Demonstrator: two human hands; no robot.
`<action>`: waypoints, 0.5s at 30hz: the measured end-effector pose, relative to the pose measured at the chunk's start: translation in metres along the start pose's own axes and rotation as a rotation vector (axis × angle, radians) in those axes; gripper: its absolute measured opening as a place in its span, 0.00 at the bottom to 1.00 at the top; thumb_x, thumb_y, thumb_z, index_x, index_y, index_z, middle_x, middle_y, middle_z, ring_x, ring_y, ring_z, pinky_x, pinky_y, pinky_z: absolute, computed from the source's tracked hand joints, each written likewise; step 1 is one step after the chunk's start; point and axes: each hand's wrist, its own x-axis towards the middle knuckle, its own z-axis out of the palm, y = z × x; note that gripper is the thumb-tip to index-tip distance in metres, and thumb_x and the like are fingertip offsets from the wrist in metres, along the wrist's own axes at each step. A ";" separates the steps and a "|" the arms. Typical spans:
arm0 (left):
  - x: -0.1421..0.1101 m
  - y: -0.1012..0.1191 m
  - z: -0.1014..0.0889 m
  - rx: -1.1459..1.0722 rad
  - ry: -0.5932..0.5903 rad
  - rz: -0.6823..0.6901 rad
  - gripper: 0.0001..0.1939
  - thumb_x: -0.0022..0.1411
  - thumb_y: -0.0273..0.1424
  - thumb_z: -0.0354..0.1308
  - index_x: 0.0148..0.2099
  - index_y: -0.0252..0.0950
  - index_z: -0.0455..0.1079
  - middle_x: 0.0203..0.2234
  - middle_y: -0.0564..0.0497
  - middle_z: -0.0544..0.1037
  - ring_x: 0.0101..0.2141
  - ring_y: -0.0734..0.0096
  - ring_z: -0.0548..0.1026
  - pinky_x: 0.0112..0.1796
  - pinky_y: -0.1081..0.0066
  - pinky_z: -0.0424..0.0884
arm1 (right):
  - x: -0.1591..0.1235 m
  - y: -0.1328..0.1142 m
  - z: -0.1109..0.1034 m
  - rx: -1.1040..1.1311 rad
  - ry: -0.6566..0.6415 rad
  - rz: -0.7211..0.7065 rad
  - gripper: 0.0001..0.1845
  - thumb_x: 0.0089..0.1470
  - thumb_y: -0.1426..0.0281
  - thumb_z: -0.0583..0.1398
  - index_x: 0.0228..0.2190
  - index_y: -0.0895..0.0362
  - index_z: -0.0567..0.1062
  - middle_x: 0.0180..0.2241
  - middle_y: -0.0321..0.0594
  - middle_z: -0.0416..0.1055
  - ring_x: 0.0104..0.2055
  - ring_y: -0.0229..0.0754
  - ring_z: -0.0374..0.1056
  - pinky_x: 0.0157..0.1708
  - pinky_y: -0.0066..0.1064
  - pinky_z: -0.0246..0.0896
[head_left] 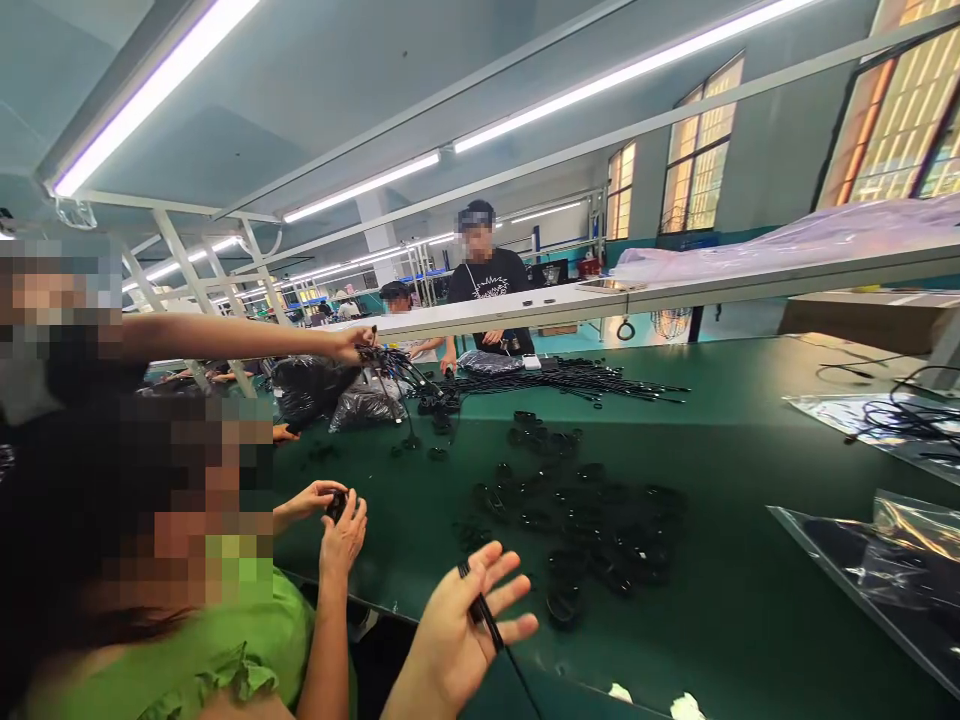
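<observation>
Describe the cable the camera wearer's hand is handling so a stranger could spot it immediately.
Start at the green table, at its near edge. An open hand is raised there; the thin black cable crosses its palm and trails downward. The other cables lie coiled on the tabletop, unlike this one.

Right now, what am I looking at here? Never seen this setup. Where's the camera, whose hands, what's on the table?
There is one view, from a camera worn on a worker's head. The open hand at the bottom looks like the wearer's, though I can't tell which hand it is. A thin black cable crosses its palm, and the fingers are spread. The green table holds a pile of coiled black cables and straight ones farther back. The person in green beside the wearer handles a small black part.
</observation>
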 end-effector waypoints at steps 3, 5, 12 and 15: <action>0.012 -0.005 -0.003 0.150 0.110 -0.001 0.15 0.59 0.32 0.50 0.48 0.33 0.63 0.53 0.40 0.61 0.50 0.59 0.65 0.39 0.63 0.69 | 0.008 -0.036 0.003 -0.010 -0.019 -0.049 0.23 0.60 0.58 0.44 0.44 0.57 0.70 0.47 0.37 0.68 0.48 0.50 0.65 0.44 0.39 0.63; 0.015 -0.019 -0.001 0.294 0.054 -0.112 0.14 0.58 0.31 0.52 0.46 0.31 0.65 0.50 0.38 0.65 0.48 0.58 0.66 0.36 0.64 0.69 | -0.018 -0.029 -0.024 -0.030 -0.017 -0.047 0.21 0.60 0.58 0.43 0.41 0.52 0.71 0.42 0.36 0.71 0.44 0.46 0.68 0.38 0.34 0.64; 0.006 0.037 -0.059 0.163 -0.219 -0.107 0.10 0.59 0.27 0.49 0.32 0.36 0.71 0.31 0.48 0.75 0.41 0.68 0.71 0.31 0.74 0.68 | -0.098 0.088 -0.127 -0.122 -0.003 0.115 0.19 0.51 0.56 0.48 0.15 0.53 0.59 0.16 0.32 0.58 0.21 0.38 0.55 0.22 0.30 0.50; 0.018 0.098 -0.112 0.039 -0.134 0.143 0.21 0.58 0.14 0.39 0.27 0.34 0.70 0.27 0.53 0.75 0.37 0.82 0.72 0.26 0.86 0.63 | -0.081 0.116 -0.114 0.036 0.009 0.155 0.21 0.48 0.52 0.51 0.16 0.54 0.60 0.17 0.30 0.53 0.22 0.36 0.51 0.22 0.29 0.49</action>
